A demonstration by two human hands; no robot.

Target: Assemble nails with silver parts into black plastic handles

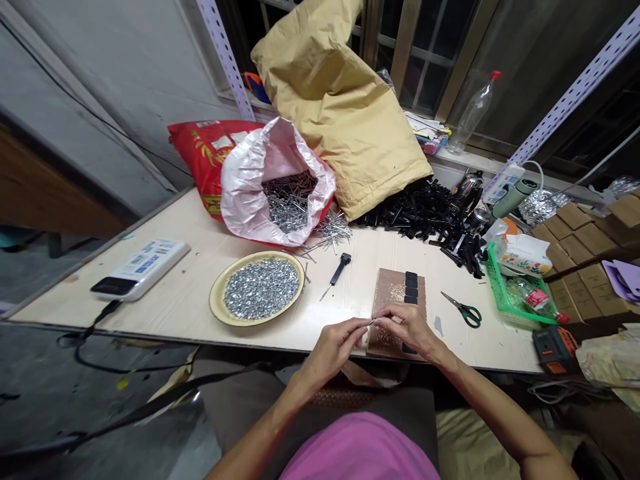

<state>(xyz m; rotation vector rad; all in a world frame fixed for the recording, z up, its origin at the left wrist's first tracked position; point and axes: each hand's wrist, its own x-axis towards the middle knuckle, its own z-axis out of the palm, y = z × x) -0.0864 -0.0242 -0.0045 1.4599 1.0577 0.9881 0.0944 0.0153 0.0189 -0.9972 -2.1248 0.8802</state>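
Observation:
My left hand point(345, 339) and my right hand point(404, 327) meet at the table's front edge, fingertips pinched together. Between them is something small and metallic, too small to name. Under my right hand lies a brown board point(389, 285) with a column of black pads point(411, 283), partly covered by the hand. Left of the board rests a black-handled tool with a thin metal shaft point(339, 272). A cream bowl point(216, 308) full of small shiny metal pieces point(263, 288) stands farther left. Scissors with dark green handles point(469, 315) lie to the right.
A red sack point(200, 153) holding metal pins point(290, 207) lies open behind the bowl. Beside it are a large tan paper sack point(350, 127) and a heap of black plastic parts point(425, 210). A power bank point(145, 267), a green basket point(515, 312) and small cartons point(580, 293) flank the table.

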